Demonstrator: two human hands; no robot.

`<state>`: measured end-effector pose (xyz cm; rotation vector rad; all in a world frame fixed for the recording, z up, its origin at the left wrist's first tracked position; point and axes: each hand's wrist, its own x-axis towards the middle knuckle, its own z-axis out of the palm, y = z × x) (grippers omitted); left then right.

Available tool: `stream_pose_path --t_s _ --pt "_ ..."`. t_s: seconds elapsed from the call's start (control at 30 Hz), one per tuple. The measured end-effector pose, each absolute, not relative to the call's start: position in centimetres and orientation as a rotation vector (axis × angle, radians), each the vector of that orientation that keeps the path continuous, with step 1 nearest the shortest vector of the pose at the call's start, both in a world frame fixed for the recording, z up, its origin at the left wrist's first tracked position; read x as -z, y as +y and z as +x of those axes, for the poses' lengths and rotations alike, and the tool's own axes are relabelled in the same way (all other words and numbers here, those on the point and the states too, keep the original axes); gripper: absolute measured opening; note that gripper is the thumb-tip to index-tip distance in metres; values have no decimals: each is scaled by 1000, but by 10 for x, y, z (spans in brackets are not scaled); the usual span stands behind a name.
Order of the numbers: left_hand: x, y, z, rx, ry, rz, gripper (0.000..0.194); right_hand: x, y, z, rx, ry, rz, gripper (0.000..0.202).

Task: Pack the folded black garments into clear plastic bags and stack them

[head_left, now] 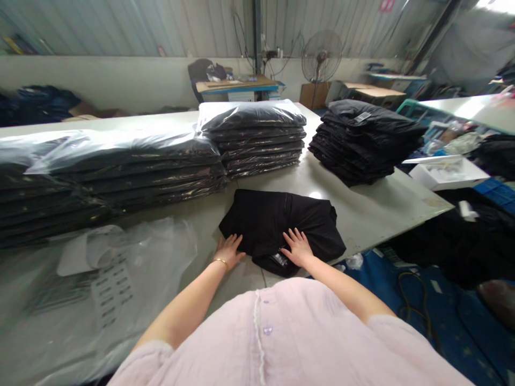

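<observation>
A folded black garment (277, 214) lies on the pale table (354, 214) in front of me. My left hand (229, 252) rests at its near left edge with the fingers stretched out, partly on the cloth. On the garment's near middle, my right hand (298, 247) lies flat with its fingers spread. Beside the right fingertips is a small dark label or tag (280, 258), too small to read. Which kind of garment it is, I cannot tell.
Stacks of black garments in clear bags (257, 134) line the table behind and to the left. An unbagged black pile (362, 139) stands back right. Clear plastic bags (153, 268) with printed labels lie front left. A white box (450, 171) is beyond the right edge.
</observation>
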<state>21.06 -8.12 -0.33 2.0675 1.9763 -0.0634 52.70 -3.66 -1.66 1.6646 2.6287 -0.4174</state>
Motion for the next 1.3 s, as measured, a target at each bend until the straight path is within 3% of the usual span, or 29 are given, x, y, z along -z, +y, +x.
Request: stream_pose_path --t_s 0.2,0.5,0.7,0.77,0.93,1.13,1.3 --pt "8 -110 206 2 2107 2014 63 13 -20 519 490 2707 1493 72" --pt "-15 -113 203 22 2275 1878 43 -2 5 493 533 2772 1361 70" --pt "-40 -84 229 -251 2131 1951 24 -16 -25 484 445 3001 1244 31" --pt "-34 -79 243 -353 1922 1990 20 -12 -36 484 473 2956 1193 36" --pt "2 -79 265 -488 1653 1914 34 3 -45 487 531 2788 1463 58" --pt "29 -76 258 -674 1600 1749 34 4 -39 497 672 2837 1377 27" --pt "34 -73 258 -674 1613 1751 33 -2 -39 512 980 3027 1324 19"
